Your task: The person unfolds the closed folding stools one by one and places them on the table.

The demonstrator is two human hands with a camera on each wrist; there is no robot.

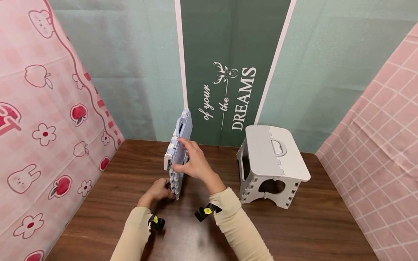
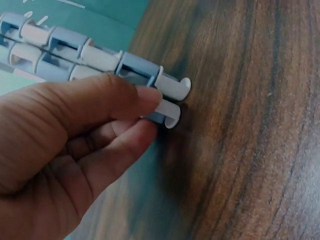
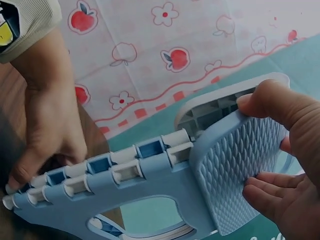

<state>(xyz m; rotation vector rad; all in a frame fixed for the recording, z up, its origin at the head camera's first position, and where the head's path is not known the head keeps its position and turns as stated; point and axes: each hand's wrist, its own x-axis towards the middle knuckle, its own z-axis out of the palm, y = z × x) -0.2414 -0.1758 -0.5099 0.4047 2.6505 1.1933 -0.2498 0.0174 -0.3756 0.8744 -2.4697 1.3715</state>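
A blue and white folding stool (image 1: pixel 187 126) stands on edge on the table, folded nearly flat, its carry handle near the top. My left hand (image 1: pixel 158 190) is low on its near side. In the left wrist view the thumb and fingers pinch the hinged leg edge (image 2: pixel 102 56) close to its foot. Higher up, my right hand (image 1: pixel 196 161) grips the seat. The right wrist view shows the thumb over the rim of the blue textured seat panel (image 3: pixel 235 165) and the other fingers against its face. A gap parts this panel from the white one (image 3: pixel 225 95).
To the right, a white and grey folding stool (image 1: pixel 295 156) stands unfolded on the wooden table (image 1: pixel 320 224). A green printed cloth (image 1: pixel 228 43) hangs behind. Pink patterned cloths line the left (image 1: pixel 39 108) and right (image 1: pixel 388 119) sides.
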